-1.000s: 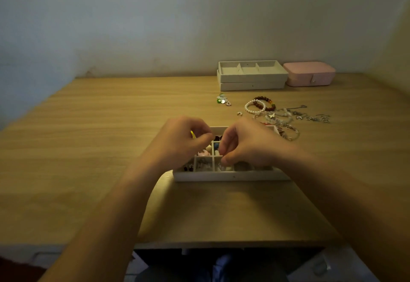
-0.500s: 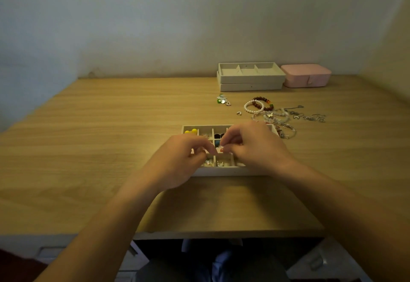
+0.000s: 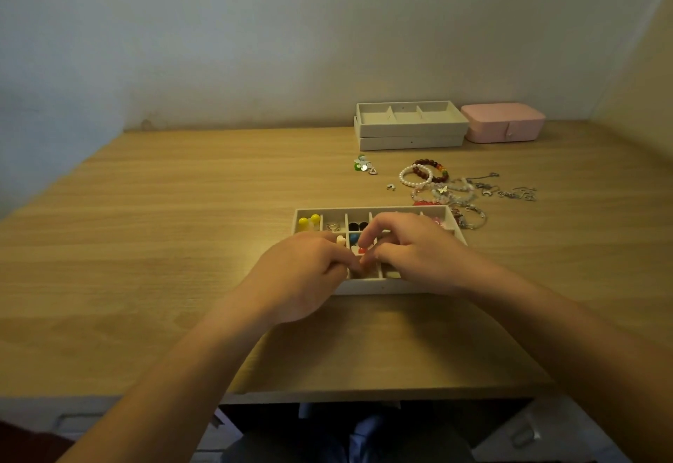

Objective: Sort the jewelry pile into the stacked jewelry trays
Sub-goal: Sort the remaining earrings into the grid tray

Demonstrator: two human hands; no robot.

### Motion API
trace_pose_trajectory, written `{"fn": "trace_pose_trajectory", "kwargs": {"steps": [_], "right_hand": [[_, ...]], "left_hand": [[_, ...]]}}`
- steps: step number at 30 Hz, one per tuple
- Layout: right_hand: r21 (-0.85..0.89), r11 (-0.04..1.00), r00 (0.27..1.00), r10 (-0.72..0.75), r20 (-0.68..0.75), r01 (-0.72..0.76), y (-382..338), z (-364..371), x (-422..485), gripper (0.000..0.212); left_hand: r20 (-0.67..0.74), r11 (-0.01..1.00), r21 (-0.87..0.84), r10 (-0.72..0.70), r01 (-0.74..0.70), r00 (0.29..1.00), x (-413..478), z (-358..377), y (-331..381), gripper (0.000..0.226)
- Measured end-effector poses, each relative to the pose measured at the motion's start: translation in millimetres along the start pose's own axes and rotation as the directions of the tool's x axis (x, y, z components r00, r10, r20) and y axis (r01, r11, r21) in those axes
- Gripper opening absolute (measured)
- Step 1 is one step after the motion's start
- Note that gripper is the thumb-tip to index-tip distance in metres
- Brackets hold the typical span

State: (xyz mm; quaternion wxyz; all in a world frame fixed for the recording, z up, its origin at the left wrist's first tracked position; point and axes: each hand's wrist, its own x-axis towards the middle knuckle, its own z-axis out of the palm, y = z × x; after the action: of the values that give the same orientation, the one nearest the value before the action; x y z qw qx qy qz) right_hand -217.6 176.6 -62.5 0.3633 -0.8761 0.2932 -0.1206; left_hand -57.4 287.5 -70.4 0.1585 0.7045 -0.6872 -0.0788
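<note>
Drawn back toward 6 o'clock over the compartment tray (image 3: 382, 287), uncovering far-left cells: left hand (image 3: 302, 273) and right hand (image 3: 411, 255), fingertips curled together, cannot tell whether pinching anything. Jewelry pile (image 3: 459, 189) largely unsorted, 1 o'clock of tray.

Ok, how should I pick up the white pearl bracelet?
The pearl bracelet lies flat as an open ring. Probably best to pinch its left arc, coming down from above: that side sits on bare table, while its right side overlaps the dark red bead bracelet.
</note>
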Motion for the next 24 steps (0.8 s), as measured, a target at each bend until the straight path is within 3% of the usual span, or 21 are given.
{"fn": "trace_pose_trajectory", "kwargs": {"steps": [5, 10, 16, 24], "right_hand": [[0.060, 0.995, 0.985, -0.075, -0.157, 0.085, -4.5, -14.6, 3.5, 0.019], [0.077, 0.997, 0.957, 0.020, -0.289, 0.003, 11.9, -46.6, 48.9, 0.021], [-0.282, 0.943, 0.967, 0.116, -0.227, -0.179, 58.7, -65.1, 109.3, 0.020], [-0.581, 0.803, 0.985, 0.045, -0.164, -0.133, 66.2, -63.4, 135.3, 0.017]], "left_hand": [[-0.090, 0.978, -0.205, -0.066, 0.047, 0.994, 9.8, -10.9, -4.4, 0.031], [-0.202, 0.932, -0.344, -0.194, 0.115, 0.960, 51.5, -31.2, -9.8, 0.026], [-0.226, 0.879, -0.429, -0.327, 0.208, 0.917, 106.0, -30.2, -20.3, 0.022], [-0.239, 0.833, -0.512, -0.373, 0.210, 0.896, 128.0, -16.2, -30.1, 0.024]]}}
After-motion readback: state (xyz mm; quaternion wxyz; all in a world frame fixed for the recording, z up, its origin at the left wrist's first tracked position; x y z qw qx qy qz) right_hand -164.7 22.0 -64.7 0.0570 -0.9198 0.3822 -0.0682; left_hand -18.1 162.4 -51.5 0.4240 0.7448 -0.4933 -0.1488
